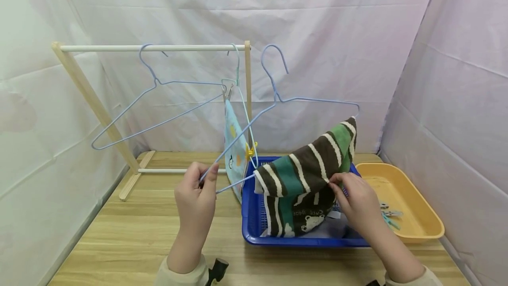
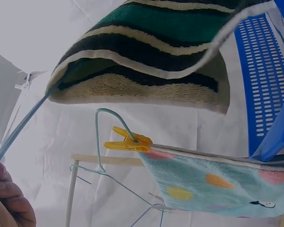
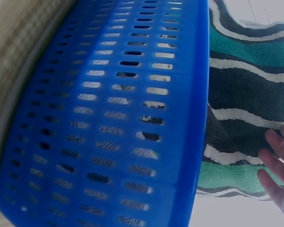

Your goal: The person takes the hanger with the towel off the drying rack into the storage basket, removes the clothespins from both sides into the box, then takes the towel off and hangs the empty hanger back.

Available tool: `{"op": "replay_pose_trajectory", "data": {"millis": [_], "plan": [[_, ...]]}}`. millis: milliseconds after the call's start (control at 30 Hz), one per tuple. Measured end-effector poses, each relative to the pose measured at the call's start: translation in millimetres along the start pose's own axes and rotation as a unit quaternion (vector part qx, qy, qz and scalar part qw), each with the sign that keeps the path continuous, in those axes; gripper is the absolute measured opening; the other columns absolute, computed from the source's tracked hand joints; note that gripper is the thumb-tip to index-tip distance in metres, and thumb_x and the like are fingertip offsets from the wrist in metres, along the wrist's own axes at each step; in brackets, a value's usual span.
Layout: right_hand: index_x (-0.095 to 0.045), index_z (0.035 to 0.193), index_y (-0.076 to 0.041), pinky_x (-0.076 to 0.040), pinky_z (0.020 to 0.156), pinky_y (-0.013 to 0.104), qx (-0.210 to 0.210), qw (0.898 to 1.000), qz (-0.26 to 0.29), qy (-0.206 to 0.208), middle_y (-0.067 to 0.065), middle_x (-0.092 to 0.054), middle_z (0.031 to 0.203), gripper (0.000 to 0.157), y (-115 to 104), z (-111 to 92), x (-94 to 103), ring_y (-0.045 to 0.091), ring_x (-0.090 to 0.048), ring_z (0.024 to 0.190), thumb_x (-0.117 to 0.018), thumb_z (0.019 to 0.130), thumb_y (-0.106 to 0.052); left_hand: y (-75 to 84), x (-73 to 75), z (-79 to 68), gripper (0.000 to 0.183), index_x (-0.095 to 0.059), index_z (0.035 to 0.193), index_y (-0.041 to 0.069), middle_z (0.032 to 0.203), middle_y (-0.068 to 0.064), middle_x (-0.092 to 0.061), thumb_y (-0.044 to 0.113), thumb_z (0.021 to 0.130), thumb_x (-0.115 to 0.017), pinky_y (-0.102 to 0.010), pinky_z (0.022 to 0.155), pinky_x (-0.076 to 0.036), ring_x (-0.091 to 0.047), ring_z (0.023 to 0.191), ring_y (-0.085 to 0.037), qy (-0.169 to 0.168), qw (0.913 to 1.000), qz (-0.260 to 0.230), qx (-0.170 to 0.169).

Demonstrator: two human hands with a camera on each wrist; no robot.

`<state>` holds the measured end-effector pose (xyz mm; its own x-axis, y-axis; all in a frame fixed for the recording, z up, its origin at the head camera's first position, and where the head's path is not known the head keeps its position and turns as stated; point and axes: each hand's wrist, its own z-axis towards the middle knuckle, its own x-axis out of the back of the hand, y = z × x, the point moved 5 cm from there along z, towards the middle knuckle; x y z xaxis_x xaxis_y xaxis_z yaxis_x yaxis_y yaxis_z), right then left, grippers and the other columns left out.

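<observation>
My left hand (image 1: 196,197) grips the lower left corner of a blue wire hanger (image 1: 317,99), its hook pointing up. A brown, green and white striped towel (image 1: 293,175) is draped over the hanger's bottom bar and hangs down in front of and above the basket. At the towel's right side, my right hand (image 1: 359,197) pinches the cloth between thumb and fingertips. The left wrist view shows the towel (image 2: 151,28) folded over the bar, with the left hand's fingers (image 2: 12,203) curled at the wire. In the right wrist view, the right fingers (image 3: 277,158) lie against the towel.
A blue basket (image 1: 305,242) holding more cloth stands below the towel. Behind is a drying rack (image 1: 190,48) with an unloaded blue hanger (image 1: 190,82) and a light blue towel (image 1: 234,144) clipped on another. At right, an orange-yellow tray (image 1: 420,206) holds clothespins (image 1: 390,213).
</observation>
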<state>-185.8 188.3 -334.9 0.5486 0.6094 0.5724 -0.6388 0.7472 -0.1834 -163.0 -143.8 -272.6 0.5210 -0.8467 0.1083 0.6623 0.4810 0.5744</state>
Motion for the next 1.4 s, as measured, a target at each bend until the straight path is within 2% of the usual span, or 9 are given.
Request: {"op": "replay_pose_trajectory", "data": {"millis": [100, 233, 267, 333, 767, 967, 1400], "plan": [[-0.063, 0.091, -0.004, -0.041, 0.063, 0.029, -0.002, 1.000, -0.007, 0.000, 0.003, -0.063, 0.081, 0.038, 2.8, -2.8, 0.9, 0.019, -0.058, 0.068, -0.046, 0.104, -0.036, -2.0, 0.3, -0.5, 0.027, -0.049, 0.070, 0.003, 0.054, 0.003, -0.035, -0.005, 0.087, -0.068, -0.020, 0.038, -0.023, -0.030, 0.044, -0.006, 0.000, 1.0000, -0.001, 0.005], [-0.063, 0.090, -0.005, -0.042, 0.060, 0.029, -0.007, 1.000, -0.021, -0.011, 0.003, -0.063, 0.080, 0.009, 5.1, -6.0, 3.5, 0.018, -0.057, 0.068, -0.068, 0.091, -0.012, -3.6, 0.5, -1.0, 0.028, -0.048, 0.070, 0.003, 0.053, 0.003, -0.035, -0.005, 0.087, -0.068, -0.020, 0.038, -0.023, -0.030, 0.043, -0.006, 0.002, 1.0000, -0.002, 0.008], [-0.063, 0.090, -0.005, -0.043, 0.060, 0.030, -0.009, 1.000, -0.024, -0.014, 0.003, -0.064, 0.080, 0.010, 5.9, -6.9, 4.0, 0.018, -0.058, 0.068, -0.072, 0.086, -0.005, -3.6, 0.5, -0.9, 0.028, -0.048, 0.070, 0.003, 0.053, 0.003, -0.035, -0.005, 0.087, -0.068, -0.020, 0.037, -0.023, -0.030, 0.043, -0.005, 0.003, 1.0000, -0.003, 0.009], [-0.063, 0.090, -0.005, -0.044, 0.059, 0.032, -0.011, 0.999, -0.030, -0.017, 0.003, -0.064, 0.080, 0.022, 7.7, -8.7, 4.9, 0.018, -0.058, 0.069, -0.076, 0.074, 0.005, -4.0, 0.7, -0.8, 0.028, -0.048, 0.070, 0.003, 0.052, 0.003, -0.034, -0.005, 0.087, -0.068, -0.020, 0.037, -0.023, -0.029, 0.043, -0.005, 0.003, 0.9999, 0.001, 0.012], [-0.063, 0.088, -0.006, -0.043, 0.057, 0.036, -0.035, 0.998, -0.048, -0.023, 0.003, -0.063, 0.077, 0.025, 25.6, -21.8, 6.7, 0.017, -0.055, 0.066, -0.077, 0.071, 0.006, -5.3, 2.2, -0.6, 0.027, -0.049, 0.070, 0.002, 0.052, 0.002, -0.037, -0.004, 0.088, -0.068, -0.019, 0.035, -0.025, -0.034, 0.040, -0.005, 0.004, 0.9997, 0.001, 0.024], [-0.063, 0.087, -0.005, -0.045, 0.057, 0.036, -0.043, 0.997, -0.058, -0.025, 0.004, -0.064, 0.077, 0.027, 31.0, -26.0, 6.6, 0.017, -0.058, 0.067, -0.079, 0.070, 0.008, -7.2, 3.5, -0.1, 0.028, -0.047, 0.070, 0.002, 0.053, 0.002, -0.036, -0.003, 0.089, -0.068, -0.020, 0.036, -0.025, -0.033, 0.041, -0.005, 0.004, 0.9994, 0.009, 0.033], [-0.063, 0.086, -0.007, -0.046, 0.055, 0.040, -0.103, 0.990, -0.060, -0.073, 0.003, -0.063, 0.077, 0.021, 42.9, -32.5, 3.5, 0.018, -0.057, 0.067, -0.077, 0.076, 0.005, -8.0, 9.2, 2.2, 0.028, -0.048, 0.069, 0.001, 0.052, 0.001, -0.038, -0.005, 0.088, -0.068, -0.018, 0.036, -0.027, -0.036, 0.040, -0.004, 0.014, 0.9993, 0.015, 0.031]]}}
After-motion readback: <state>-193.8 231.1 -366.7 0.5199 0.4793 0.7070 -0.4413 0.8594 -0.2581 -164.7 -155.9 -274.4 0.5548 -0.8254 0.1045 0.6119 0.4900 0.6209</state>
